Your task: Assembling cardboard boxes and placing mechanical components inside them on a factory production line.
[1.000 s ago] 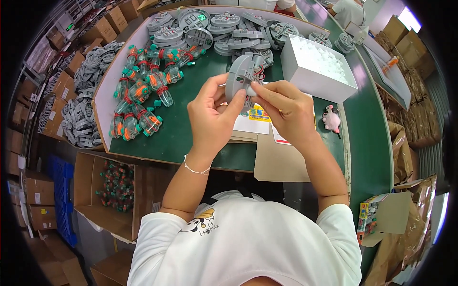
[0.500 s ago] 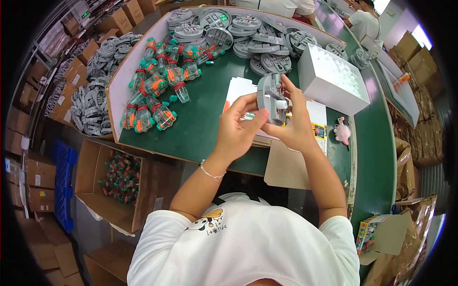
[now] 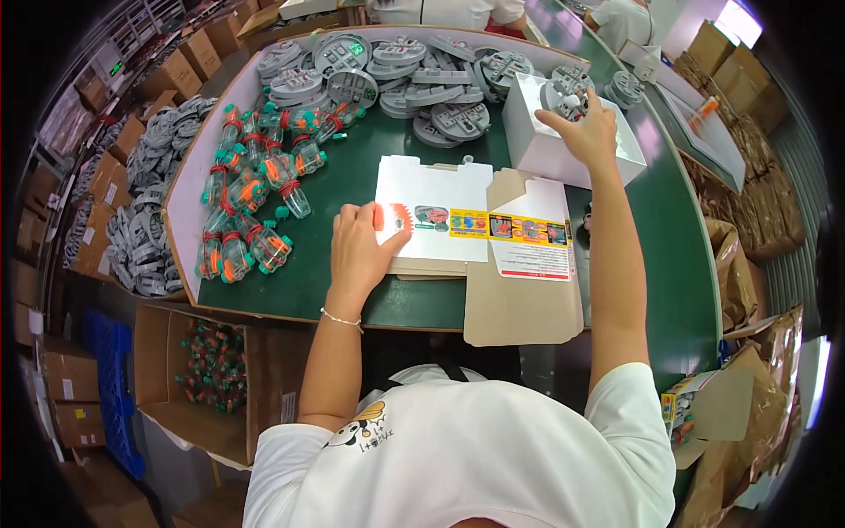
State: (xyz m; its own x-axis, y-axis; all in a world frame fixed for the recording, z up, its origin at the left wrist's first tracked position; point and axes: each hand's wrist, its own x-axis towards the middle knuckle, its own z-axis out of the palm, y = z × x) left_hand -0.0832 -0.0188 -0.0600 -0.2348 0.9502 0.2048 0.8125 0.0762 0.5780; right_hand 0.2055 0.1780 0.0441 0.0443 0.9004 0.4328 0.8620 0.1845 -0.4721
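Observation:
My right hand (image 3: 585, 132) reaches over the white box (image 3: 529, 145) and grips a round grey plastic housing (image 3: 556, 97) with a small white knob. The fingers partly cover this housing, and its lower edge overlaps the box opening. My left hand (image 3: 359, 249) rests at the left edge of a flat printed carton (image 3: 436, 189), thumb and fingers apart. The thumb lies on the carton's printed face. Beside it, a second folded carton (image 3: 528, 304) lies unfolded, brown side up, with a yellow and red printed panel.
Grey round housings (image 3: 436, 84) are heaped at the back. Clear bottles with orange and green parts (image 3: 246, 189) cover the table's left. An open cardboard box (image 3: 158, 370) of similar parts stands below left. A pink toy (image 3: 588, 222) is partly behind my right forearm.
Both hands held the grey housing together above the cartons. My right hand has carried it right and away to the white box; my left hand has let go and come down onto the carton.

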